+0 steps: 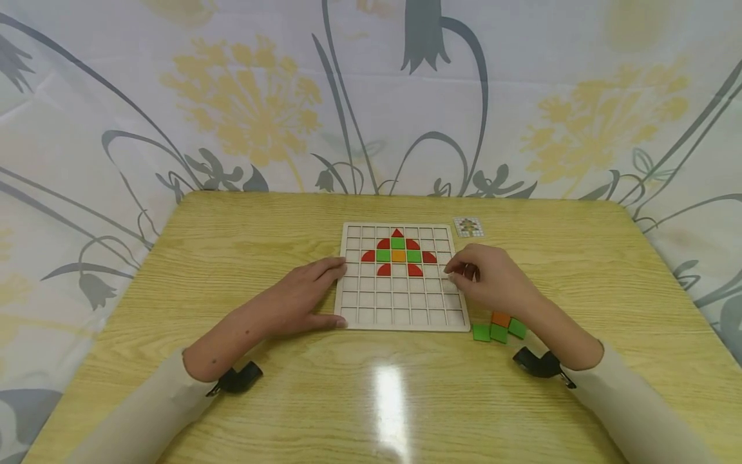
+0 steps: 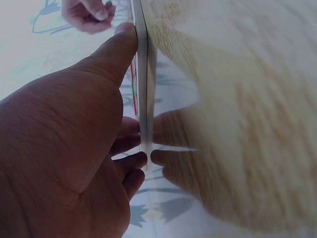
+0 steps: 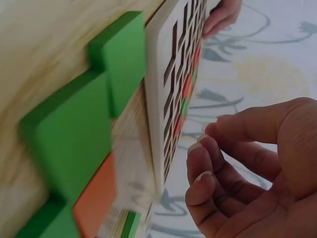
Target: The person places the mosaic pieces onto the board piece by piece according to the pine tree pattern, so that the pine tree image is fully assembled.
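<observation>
A pale wooden grid board lies on the table, with a tree-like pattern of red, green and orange tiles in its upper half. Along its left edge, my left hand rests with the thumb near the front corner and the fingers farther up, touching the rim. My right hand hovers over the board's right edge. In the right wrist view its fingers are loosely curled toward the thumb, and no tile shows between them. Below that hand lie loose green tiles and an orange tile.
A small pattern card lies beyond the board's top right corner. The wooden table ends at a flowered cloth backdrop. The loose tiles sit close to the board's front right corner.
</observation>
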The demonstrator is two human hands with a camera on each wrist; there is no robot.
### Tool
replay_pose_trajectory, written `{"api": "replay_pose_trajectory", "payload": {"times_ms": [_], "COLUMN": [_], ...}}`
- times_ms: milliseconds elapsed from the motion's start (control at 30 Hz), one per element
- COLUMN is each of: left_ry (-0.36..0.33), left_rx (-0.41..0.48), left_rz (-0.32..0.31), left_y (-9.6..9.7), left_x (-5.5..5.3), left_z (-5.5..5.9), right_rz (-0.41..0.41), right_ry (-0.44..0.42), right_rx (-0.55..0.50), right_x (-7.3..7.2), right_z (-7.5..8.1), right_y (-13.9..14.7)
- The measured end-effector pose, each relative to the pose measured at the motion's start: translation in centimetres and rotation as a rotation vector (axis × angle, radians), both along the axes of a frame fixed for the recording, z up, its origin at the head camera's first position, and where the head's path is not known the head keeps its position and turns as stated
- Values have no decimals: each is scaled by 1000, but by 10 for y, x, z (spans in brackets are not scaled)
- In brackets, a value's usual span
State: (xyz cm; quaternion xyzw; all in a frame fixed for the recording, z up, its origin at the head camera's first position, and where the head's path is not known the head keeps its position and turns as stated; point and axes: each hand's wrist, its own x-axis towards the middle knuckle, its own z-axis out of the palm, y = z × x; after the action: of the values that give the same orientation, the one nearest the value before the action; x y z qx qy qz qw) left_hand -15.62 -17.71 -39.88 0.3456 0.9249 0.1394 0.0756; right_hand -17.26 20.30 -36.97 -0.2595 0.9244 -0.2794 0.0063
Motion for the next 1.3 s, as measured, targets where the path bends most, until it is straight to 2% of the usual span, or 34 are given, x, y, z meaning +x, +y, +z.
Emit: {"api": "replay_pose_trajectory", "payload": {"times_ms": [333,667,767,1033,1300], "left_ry": [10,22,23,20,20], "left_rx": [0,-5,-9,-14,-3], "left_rz": [-2,6,10,16,11], "left_y": [0,1,1,1,1], "left_x": [1,1,0,0,-1], "left_z": [-1,-1,-1,-1,-1], "right_rz": [-62,-114,-90,49,58], "right_ry": [-1,-21,7,74,46], "right_rx": [16,16,15,38,70], "right_x": [13,17,13,-4,-12], "right_z": [-2,-4,-9,-22,-23], "right_y": [42,72,78,83,77]}}
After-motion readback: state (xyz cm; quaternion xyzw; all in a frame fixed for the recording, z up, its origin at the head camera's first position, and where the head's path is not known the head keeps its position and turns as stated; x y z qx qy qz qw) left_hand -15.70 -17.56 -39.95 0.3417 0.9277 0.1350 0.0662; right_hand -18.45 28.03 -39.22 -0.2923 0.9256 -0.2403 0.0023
